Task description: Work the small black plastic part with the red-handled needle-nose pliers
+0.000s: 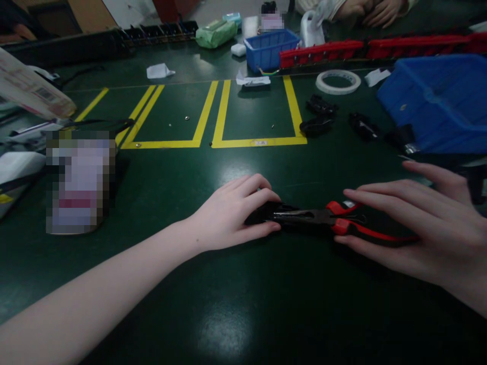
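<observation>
In the head view, my left hand (243,208) is closed around a small black part (262,213), most of it hidden under the fingers. A pair of long-nose pliers (312,217) with red and black handles lies level over the table, its jaws pointing left and meeting the black part. My right hand (429,223) is around the handles, the thumb along the lower one and a finger at the upper one. The handles stand apart. Whether the jaw tips pinch the part, I cannot tell.
Yellow tape outlines (258,143) mark the green table. Black parts (319,114) lie right, beside a large blue bin (437,101) and a white tape roll (338,82). A small blue basket (272,48) and red racks (323,52) stand behind. Another person's hands (369,10) rest beyond.
</observation>
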Demonstrator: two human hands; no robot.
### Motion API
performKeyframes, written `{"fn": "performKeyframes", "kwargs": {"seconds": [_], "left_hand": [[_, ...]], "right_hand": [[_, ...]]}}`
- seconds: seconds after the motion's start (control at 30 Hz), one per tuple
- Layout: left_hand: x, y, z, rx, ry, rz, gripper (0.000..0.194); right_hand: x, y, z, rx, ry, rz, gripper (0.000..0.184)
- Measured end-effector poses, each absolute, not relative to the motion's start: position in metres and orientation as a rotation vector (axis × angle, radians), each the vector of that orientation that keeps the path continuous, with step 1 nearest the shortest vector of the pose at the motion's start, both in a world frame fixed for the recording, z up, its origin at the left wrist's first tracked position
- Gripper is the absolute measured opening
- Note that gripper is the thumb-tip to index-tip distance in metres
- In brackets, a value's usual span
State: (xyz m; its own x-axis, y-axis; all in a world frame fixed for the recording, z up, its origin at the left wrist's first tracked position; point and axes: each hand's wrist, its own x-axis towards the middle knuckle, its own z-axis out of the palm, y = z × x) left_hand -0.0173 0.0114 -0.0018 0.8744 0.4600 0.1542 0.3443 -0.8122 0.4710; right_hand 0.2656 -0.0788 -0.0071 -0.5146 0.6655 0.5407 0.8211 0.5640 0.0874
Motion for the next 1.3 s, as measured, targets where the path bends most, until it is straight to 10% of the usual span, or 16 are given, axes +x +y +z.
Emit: {"fn": "performKeyframes", "kwargs": {"seconds": [1.3], "left_hand": [[-0.016, 0.009, -0.002, 2.689, 0.602, 0.386, 0.042]], "right_hand": [[0.264, -0.085, 0.004, -1.25, -2.387, -0.558, 0.045]]}}
